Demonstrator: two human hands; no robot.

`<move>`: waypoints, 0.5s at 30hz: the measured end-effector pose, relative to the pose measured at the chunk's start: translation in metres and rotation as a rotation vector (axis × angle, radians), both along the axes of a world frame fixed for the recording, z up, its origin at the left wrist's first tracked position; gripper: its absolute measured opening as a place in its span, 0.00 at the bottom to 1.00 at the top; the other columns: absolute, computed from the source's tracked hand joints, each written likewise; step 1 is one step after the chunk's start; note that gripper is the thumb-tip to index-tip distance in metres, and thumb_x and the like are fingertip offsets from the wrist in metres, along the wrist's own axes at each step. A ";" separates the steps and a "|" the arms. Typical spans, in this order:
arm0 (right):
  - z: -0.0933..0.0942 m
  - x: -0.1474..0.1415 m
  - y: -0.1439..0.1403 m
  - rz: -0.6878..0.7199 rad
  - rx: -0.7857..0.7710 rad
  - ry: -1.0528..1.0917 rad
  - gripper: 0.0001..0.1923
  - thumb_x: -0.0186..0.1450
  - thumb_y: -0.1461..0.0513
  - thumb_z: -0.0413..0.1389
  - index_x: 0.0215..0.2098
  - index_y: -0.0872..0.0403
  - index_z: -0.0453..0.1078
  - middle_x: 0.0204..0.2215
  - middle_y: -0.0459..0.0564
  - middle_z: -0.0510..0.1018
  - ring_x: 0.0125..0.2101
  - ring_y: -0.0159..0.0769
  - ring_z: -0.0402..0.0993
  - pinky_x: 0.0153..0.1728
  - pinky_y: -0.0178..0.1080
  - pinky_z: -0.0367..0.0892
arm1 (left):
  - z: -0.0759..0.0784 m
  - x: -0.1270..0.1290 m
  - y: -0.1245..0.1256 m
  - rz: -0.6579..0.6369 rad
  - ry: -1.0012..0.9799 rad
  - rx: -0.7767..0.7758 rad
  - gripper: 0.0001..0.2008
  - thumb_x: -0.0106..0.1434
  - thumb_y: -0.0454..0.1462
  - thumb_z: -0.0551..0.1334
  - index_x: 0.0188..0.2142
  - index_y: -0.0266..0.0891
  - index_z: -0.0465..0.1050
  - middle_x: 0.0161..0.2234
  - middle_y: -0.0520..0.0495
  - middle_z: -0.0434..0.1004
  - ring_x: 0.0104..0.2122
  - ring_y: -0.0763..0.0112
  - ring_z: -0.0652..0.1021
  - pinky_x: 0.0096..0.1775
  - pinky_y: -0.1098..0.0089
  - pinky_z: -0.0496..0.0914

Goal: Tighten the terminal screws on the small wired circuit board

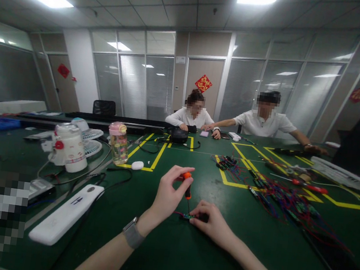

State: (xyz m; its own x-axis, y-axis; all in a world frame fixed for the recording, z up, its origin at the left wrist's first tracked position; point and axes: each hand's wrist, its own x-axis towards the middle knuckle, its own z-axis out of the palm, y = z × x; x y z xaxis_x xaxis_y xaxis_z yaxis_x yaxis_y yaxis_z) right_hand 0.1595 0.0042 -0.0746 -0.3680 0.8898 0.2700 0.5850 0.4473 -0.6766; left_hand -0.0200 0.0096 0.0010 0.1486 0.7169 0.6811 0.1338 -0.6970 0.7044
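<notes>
The left hand (168,195) grips an orange-handled screwdriver (187,190) upright, tip on a small wired part (186,216) that the right hand (211,222) pinches against the green table (164,257), fastening seemingly underway, while many wired parts (277,199) lie well apart.

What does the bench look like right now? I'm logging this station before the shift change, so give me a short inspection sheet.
Surface: green table with yellow tape outlines.
Job's things: small screwdriver, orange top, upright, tip on a small wired part.
Clutter: white flat device, pink-lidded bottle, white jar, small fan, red-handled tool.
Grippers: left hand pinches the screwdriver; right hand presses on the small wired part.
Cables: black leads at left; heap of coloured wires at right.
Surroundings: two people seated at the far side; glass partitions behind.
</notes>
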 end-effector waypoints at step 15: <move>0.000 -0.001 0.000 0.000 -0.002 0.007 0.05 0.57 0.62 0.61 0.31 0.54 0.79 0.30 0.48 0.75 0.31 0.35 0.70 0.35 0.36 0.64 | 0.001 0.001 -0.001 -0.027 -0.018 -0.016 0.12 0.66 0.37 0.59 0.46 0.40 0.76 0.40 0.45 0.75 0.40 0.68 0.76 0.42 0.69 0.72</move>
State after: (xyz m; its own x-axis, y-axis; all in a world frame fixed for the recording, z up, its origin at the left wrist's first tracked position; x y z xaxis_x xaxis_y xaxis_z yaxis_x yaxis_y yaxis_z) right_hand 0.1590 0.0042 -0.0743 -0.3660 0.8905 0.2704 0.5806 0.4456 -0.6815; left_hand -0.0190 0.0086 0.0023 0.1559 0.7234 0.6727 0.1018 -0.6891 0.7175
